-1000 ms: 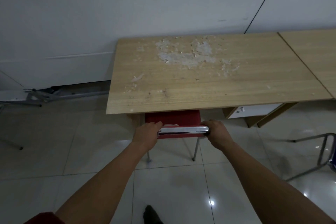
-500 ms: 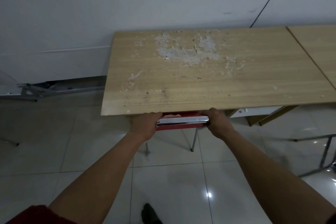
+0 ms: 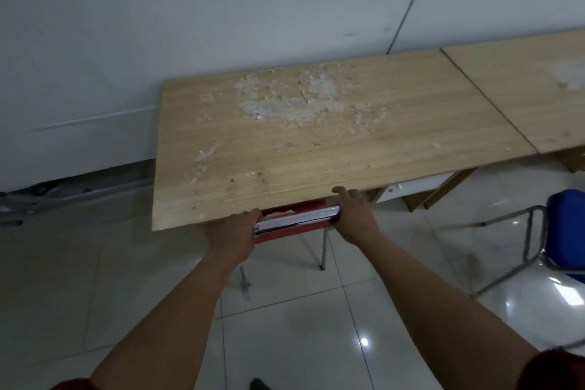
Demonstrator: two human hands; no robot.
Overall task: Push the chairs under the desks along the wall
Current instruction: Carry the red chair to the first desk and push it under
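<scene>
A red chair [image 3: 289, 228] with a chrome top bar sits almost wholly under the wooden desk [image 3: 316, 149] against the white wall; only its backrest top and rear legs show. My left hand [image 3: 235, 233] grips the left end of the chrome bar. At the bar's right end is my right hand [image 3: 354, 214], its fingers lifted and touching the desk's front edge. The desk top carries a patch of white flaky debris.
A second wooden desk [image 3: 525, 89] adjoins on the right. A blue chair [image 3: 566, 231] with a metal frame stands out on the tiled floor at the right. A white drawer unit [image 3: 408, 187] sits under the desks. Metal bars [image 3: 19, 206] lie by the wall at left.
The red chair has slid further under the desk, so less of its backrest shows. My right hand's fingers have opened up against the desk edge. The view swung right, revealing the blue chair.
</scene>
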